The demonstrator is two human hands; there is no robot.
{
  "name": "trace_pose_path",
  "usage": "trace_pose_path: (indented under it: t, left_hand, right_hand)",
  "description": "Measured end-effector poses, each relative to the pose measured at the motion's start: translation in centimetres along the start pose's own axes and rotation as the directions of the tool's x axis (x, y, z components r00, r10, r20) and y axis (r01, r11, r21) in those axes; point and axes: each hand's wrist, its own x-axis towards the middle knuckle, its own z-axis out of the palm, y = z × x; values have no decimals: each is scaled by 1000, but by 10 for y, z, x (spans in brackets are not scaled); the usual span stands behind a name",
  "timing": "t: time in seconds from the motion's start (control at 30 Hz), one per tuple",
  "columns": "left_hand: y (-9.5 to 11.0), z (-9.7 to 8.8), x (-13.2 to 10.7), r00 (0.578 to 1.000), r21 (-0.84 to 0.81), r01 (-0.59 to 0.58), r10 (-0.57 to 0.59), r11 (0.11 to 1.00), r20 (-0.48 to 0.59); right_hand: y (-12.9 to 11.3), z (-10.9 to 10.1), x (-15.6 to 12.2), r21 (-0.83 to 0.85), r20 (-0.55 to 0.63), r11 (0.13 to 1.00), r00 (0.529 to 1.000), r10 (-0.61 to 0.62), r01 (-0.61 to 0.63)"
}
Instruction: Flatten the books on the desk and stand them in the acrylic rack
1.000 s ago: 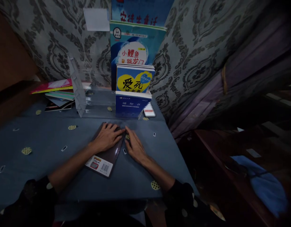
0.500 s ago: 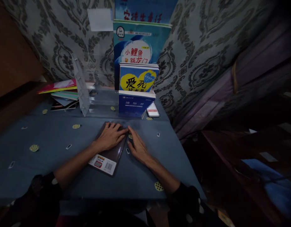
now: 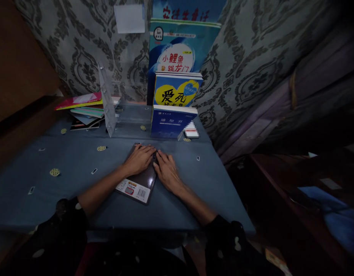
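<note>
A dark-covered book [image 3: 146, 177] lies flat on the cloth-covered table, tilted a little, with a white barcode strip along its near edge. Across its upper part rests my left hand [image 3: 139, 159], palm down with the fingers extended, hiding much of the cover. My right hand [image 3: 167, 171] lies at the book's right edge, fingers stretched out, the tips close to those of my left hand. Whether the right fingers touch the cover or only the table, I cannot tell. Neither hand is wrapped round anything.
Behind the hands stands a clear tiered stand [image 3: 107, 101]. On its right side are a dark blue booklet [image 3: 171, 124], a yellow-and-blue book [image 3: 177, 92] and a teal book [image 3: 188, 44]. A pile of books [image 3: 86, 111] lies left of it. Patterned curtain [image 3: 251, 57] hangs behind.
The view has shifted, so the whole scene sits further right and slightly higher. My right hand has come flatter and closer against the book's edge; my left hand stays on the cover.
</note>
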Motion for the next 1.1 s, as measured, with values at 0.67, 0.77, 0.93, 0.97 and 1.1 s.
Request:
trace_pose_path:
  t: [0.67,0.77,0.93,0.97,1.1]
  left_hand:
    - [2,-3,-4,998,110,30,-37,993,56]
    - [0,-6,-9,992,164,115,-122,980,28]
    - [-2,-9,-14,978,205,200,-207,958,15]
    - [-2,-9,-15,978,205,201,-208,958,13]
    - [-3,-6,-14,979,198,200,-204,960,0]
  right_hand:
    - [0,-3,-8,-144,24,987,997,70,-66]
    - [0,-3,-9,-163,22,985,998,66,-62]
    - [-8,-4,0,-185,70,980,994,87,-73]
    - [-10,-4,3,-181,83,981,993,84,-68]
    - [-16,-3,12,-143,114,990,993,38,-22]
